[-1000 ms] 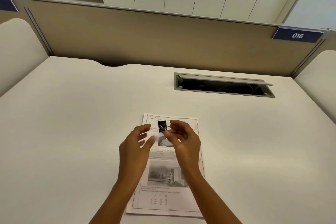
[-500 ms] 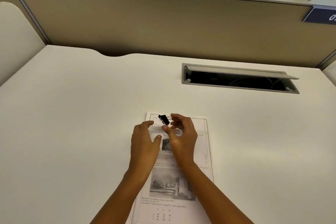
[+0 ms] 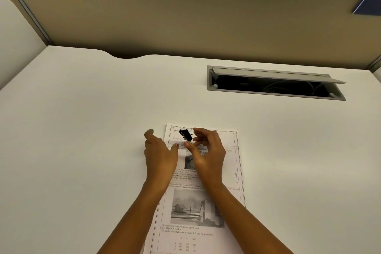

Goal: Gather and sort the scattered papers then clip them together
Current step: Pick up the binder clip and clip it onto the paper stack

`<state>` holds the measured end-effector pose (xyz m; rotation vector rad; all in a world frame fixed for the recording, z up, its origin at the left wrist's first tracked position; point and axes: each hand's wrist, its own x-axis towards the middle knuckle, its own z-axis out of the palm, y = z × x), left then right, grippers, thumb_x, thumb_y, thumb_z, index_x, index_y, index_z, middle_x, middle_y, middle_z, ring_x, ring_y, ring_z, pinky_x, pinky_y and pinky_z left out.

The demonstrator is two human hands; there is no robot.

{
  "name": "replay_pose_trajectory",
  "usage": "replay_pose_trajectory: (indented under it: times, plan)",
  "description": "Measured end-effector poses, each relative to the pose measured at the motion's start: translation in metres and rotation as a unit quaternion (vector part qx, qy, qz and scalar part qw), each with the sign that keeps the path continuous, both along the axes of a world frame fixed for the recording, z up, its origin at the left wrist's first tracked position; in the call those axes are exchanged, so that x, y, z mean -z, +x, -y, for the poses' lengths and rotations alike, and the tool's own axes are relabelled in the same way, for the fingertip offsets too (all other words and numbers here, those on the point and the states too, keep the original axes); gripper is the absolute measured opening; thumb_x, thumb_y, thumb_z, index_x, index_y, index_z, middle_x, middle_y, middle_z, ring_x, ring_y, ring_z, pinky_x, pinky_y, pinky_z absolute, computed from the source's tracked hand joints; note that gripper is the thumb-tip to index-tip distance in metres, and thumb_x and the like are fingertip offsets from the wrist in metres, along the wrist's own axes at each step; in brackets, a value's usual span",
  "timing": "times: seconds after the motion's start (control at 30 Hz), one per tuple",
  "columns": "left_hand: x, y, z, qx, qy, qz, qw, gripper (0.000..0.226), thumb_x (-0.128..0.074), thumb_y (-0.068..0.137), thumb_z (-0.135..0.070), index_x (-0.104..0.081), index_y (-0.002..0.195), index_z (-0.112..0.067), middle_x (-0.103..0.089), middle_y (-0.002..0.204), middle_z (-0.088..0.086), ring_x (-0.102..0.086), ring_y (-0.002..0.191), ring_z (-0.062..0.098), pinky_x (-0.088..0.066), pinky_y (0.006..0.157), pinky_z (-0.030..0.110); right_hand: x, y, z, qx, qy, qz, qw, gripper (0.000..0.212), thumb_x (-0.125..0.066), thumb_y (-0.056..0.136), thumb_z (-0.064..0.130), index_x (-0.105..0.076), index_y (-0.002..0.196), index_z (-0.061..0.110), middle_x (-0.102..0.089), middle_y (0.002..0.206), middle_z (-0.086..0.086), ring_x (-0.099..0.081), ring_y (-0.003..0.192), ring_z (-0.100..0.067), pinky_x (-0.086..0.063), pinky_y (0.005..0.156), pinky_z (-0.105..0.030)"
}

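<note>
A neat stack of printed papers point(image 3: 231, 171) lies on the white desk point(image 3: 82, 150), text and grey pictures facing up. My right hand point(image 3: 208, 150) pinches the wire handles of a black binder clip point(image 3: 185, 135) and holds it just above the stack's top left corner. My left hand point(image 3: 159, 154) rests at the stack's left edge, fingers spread, thumb on the paper near the clip. Both forearms cover the middle of the page.
A grey cable hatch point(image 3: 274, 82) stands open in the desk at the back right, with dark cables inside. A beige partition point(image 3: 185, 22) closes the desk's far side, with a notch in the desk edge at the back left.
My view tilted down and closer. My left hand slid left to the edge of the stack. My right hand carried the clip toward the top left corner.
</note>
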<state>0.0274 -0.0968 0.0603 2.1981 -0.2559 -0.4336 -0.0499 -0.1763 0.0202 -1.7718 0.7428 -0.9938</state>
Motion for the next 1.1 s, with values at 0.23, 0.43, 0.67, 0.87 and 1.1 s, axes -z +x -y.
replay_pose_trajectory:
  times: [0.23,0.43,0.67,0.87,1.1]
  plan:
    - [-0.005,0.025,-0.002,0.047,0.034,-0.07,0.996,0.039,-0.065,0.084,-0.026,-0.056,0.116,-0.005,-0.065,0.115,0.011,-0.058,0.091,0.023,-0.041,0.075,0.026,-0.001,-0.002,0.0,-0.009,-0.011,0.003,1.0,0.037,-0.079,0.074,0.019,-0.062,0.107,0.013,-0.065,0.098,0.001,-0.064,0.085,-0.011,-0.055,0.077,-0.024]
    - [0.002,0.02,-0.003,0.063,0.048,0.006,0.997,0.019,-0.059,0.087,-0.022,-0.062,0.1,-0.009,-0.066,0.101,0.007,-0.057,0.088,0.021,-0.042,0.069,0.026,-0.002,-0.003,0.0,0.004,0.002,0.011,1.0,0.039,-0.08,0.072,0.015,-0.063,0.107,0.01,-0.065,0.098,0.0,-0.064,0.086,-0.012,-0.055,0.078,-0.022]
    - [0.002,0.009,0.002,0.038,0.021,0.043,0.998,0.03,-0.06,0.087,-0.019,-0.055,0.115,-0.007,-0.048,0.119,0.013,-0.043,0.093,0.013,-0.033,0.074,0.018,-0.003,-0.004,0.0,0.015,0.01,0.021,1.0,0.039,-0.08,0.072,0.011,-0.063,0.107,0.008,-0.065,0.097,0.0,-0.065,0.086,-0.013,-0.054,0.077,-0.022]
    - [0.002,0.007,0.003,0.046,-0.038,0.003,0.998,0.029,-0.053,0.092,-0.017,-0.049,0.12,-0.009,-0.059,0.109,0.004,-0.054,0.088,0.015,-0.041,0.054,0.006,-0.005,-0.004,-0.002,0.016,0.016,0.025,0.999,0.038,-0.079,0.072,0.011,-0.063,0.107,0.008,-0.065,0.097,-0.001,-0.064,0.085,-0.012,-0.054,0.077,-0.022]
    - [0.009,0.007,-0.002,0.024,-0.049,0.039,0.998,0.029,-0.057,0.09,-0.015,-0.06,0.118,-0.008,-0.065,0.118,0.01,-0.063,0.094,0.021,-0.042,0.074,0.019,-0.007,-0.007,0.0,0.037,0.054,0.036,0.997,0.037,-0.079,0.07,0.002,-0.065,0.103,0.007,-0.067,0.093,-0.004,-0.065,0.08,-0.017,-0.054,0.076,-0.024]
